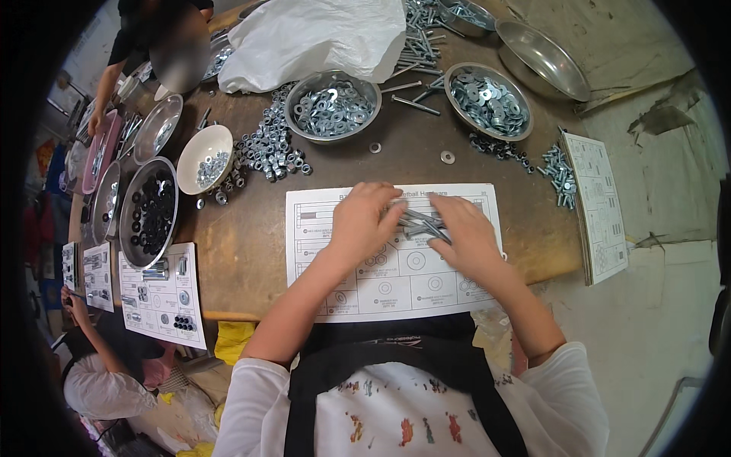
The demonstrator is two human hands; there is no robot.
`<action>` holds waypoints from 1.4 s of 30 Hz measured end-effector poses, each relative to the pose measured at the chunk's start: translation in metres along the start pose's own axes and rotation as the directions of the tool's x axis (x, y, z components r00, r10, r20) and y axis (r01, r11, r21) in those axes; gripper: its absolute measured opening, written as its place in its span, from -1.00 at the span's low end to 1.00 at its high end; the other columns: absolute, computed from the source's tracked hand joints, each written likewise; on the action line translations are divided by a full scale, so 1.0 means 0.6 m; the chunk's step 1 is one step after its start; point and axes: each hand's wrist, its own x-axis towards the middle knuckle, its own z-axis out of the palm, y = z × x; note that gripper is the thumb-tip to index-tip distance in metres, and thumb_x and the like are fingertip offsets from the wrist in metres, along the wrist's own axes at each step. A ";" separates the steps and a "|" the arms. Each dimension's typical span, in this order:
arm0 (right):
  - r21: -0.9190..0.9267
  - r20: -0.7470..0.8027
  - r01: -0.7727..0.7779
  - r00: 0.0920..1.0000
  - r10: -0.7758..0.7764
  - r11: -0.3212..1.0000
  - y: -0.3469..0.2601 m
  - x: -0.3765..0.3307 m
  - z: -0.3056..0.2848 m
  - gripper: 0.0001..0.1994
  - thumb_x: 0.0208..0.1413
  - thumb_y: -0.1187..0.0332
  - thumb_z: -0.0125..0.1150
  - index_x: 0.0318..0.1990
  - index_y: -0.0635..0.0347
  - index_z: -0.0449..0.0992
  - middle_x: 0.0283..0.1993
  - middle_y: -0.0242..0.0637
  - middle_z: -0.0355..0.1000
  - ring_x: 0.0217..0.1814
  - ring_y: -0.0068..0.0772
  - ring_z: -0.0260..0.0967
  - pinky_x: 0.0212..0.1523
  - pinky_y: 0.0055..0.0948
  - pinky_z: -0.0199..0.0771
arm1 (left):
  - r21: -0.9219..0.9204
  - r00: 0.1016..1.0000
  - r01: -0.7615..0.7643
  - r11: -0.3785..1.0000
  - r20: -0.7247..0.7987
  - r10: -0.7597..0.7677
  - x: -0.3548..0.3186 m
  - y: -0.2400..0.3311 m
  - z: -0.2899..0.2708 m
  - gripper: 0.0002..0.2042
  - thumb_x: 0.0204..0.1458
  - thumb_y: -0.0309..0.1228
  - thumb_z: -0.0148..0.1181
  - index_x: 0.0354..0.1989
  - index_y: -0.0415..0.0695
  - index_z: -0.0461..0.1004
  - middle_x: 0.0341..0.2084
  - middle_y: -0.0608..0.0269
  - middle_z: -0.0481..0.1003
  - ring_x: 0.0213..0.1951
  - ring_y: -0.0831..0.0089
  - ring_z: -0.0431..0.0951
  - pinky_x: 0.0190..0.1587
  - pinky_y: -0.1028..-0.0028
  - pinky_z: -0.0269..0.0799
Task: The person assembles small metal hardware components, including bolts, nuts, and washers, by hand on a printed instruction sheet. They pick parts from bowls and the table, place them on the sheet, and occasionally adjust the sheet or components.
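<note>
A small bunch of long silver bolts point(420, 225) lies between my hands, over the upper middle of a white printed card point(358, 303) with outline drawings of hardware. My left hand point(364, 219) curls round the bolts' left ends, with its thumb against them. From the other side, my right hand point(464, 234) bends its fingers and thumb about their right ends. The fingers partly hide how many bolts each hand grips. Beyond the card, two loose washers point(448, 157) rest on the brown table point(533, 228).
Metal bowls of washers point(333, 107) point(487, 99) stand farther back, by a heap of nuts point(270, 145) and a white plastic sheet point(312, 38). On the left are a bowl of black washers point(151, 213) and a cream bowl point(204, 160). Short bolts point(560, 177) lie right. Two people work at left.
</note>
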 end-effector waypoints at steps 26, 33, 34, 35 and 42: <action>-0.003 -0.167 -0.031 0.985 0.030 1.000 0.035 -0.036 -0.001 -0.85 -0.03 0.45 0.34 -0.26 0.02 0.63 -0.37 -0.42 0.44 -0.27 -0.34 0.43 -0.31 -0.34 0.45 | -0.019 0.982 -0.145 0.989 0.121 0.146 -0.019 -0.016 -0.020 -0.82 -0.12 -0.35 0.40 -0.37 -0.14 0.59 -0.09 0.17 0.54 -0.07 0.17 0.49 -0.05 0.27 0.44; -0.124 -0.215 0.136 0.963 -0.160 0.983 0.035 -0.014 0.040 -0.86 -0.06 0.45 0.29 -0.29 0.05 0.62 -0.32 -0.39 0.44 -0.22 -0.27 0.40 -0.25 -0.31 0.44 | -0.034 0.973 -0.090 0.995 0.212 0.095 -0.019 -0.015 -0.013 -0.71 0.03 -0.29 0.25 -0.08 -0.09 0.55 -0.14 0.12 0.52 -0.26 0.14 0.59 -0.21 0.28 0.51; -0.082 -0.186 0.128 0.972 -0.141 0.988 0.036 -0.005 0.033 -0.88 -0.01 0.43 0.25 -0.29 0.03 0.62 -0.31 -0.36 0.45 -0.21 -0.25 0.42 -0.24 -0.28 0.45 | -0.025 0.969 -0.082 0.996 0.231 0.086 -0.018 -0.014 -0.010 -0.72 0.03 -0.28 0.26 -0.10 -0.09 0.56 -0.16 0.14 0.52 -0.27 0.15 0.59 -0.22 0.29 0.52; -0.085 -0.200 0.104 0.972 -0.120 0.991 0.047 0.015 0.021 -0.87 0.02 0.43 0.24 -0.26 0.03 0.62 -0.30 -0.34 0.46 -0.20 -0.24 0.43 -0.23 -0.27 0.46 | -0.038 0.973 -0.072 0.997 0.216 0.078 -0.014 -0.006 -0.008 -0.73 0.02 -0.27 0.27 -0.12 -0.09 0.57 -0.19 0.16 0.53 -0.31 0.17 0.60 -0.26 0.30 0.52; -0.283 -0.222 -0.012 0.974 -0.053 0.959 0.134 0.267 0.050 -0.64 0.16 0.40 0.11 0.13 0.22 0.40 -0.11 -0.12 0.51 -0.06 -0.04 0.48 -0.09 -0.13 0.49 | -0.070 0.999 -0.040 0.997 0.008 0.041 -0.021 -0.002 0.016 -0.86 -0.01 -0.35 0.31 -0.28 -0.07 0.61 -0.35 0.25 0.55 -0.44 0.25 0.59 -0.38 0.36 0.50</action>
